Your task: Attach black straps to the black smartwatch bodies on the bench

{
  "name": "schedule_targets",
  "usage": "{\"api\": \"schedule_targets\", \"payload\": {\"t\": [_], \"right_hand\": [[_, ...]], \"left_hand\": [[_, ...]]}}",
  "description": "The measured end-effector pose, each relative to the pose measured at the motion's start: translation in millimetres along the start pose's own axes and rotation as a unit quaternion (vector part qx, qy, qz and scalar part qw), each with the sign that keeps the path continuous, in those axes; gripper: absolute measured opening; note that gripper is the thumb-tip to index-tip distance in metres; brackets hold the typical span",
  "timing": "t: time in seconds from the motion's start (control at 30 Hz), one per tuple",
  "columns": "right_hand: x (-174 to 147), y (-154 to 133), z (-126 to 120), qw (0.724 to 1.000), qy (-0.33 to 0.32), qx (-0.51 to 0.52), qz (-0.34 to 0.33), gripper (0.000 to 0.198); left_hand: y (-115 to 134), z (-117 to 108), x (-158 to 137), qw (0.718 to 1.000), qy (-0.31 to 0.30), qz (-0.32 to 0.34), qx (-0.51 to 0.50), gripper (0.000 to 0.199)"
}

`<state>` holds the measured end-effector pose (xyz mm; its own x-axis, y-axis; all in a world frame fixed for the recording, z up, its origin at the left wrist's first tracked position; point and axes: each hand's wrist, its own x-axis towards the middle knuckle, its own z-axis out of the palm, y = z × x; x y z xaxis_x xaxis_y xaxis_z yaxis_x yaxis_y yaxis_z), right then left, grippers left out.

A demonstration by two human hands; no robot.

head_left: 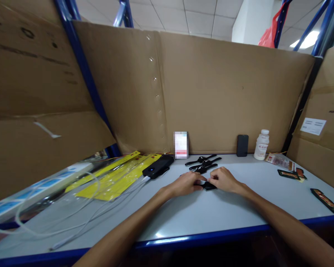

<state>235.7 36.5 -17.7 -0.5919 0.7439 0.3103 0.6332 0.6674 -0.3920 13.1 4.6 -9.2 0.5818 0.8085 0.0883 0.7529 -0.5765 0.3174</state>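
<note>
The left hand (188, 183) and right hand (224, 179) met, pinching a small black piece (210, 187) on or just above the desk (189, 218). It looked light, probably stiff — best held by its edges.

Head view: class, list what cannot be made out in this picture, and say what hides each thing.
All in the head view:
Black item: partly covered by the left hand and right hand; full shape hidden.
Upright screen: blurred into blocks, unreadable.
Bottle: label print too small to read.
Power strip: cut off by the left edge.
</note>
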Motion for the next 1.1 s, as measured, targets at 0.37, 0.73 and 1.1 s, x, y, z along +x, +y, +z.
{"api": "schedule_targets", "payload": {"t": [0.37, 0.73, 1.1], "right_hand": [[-4.7, -0.5, -16.1, 0.998, -0.024, -0.034, -0.051, 0.014], [0.0, -8.0, -6.3, 0.999, -0.02, -0.038, -0.001, 0.02], [-9.2, -9.1, -13.2, 0.998, -0.009, -0.039, -0.048, 0.017]], "left_hand": [[-8.9, 4.4, 0.6, 1.0, 0.004, 0.021, -0.002, 0.04], [-8.9, 4.7, 0.0, 1.0, -0.002, 0.018, -0.002, 0.039], [-6.4, 4.2, 0.2, 1.0, -0.003, 0.015, 0.006, 0.04]]}}
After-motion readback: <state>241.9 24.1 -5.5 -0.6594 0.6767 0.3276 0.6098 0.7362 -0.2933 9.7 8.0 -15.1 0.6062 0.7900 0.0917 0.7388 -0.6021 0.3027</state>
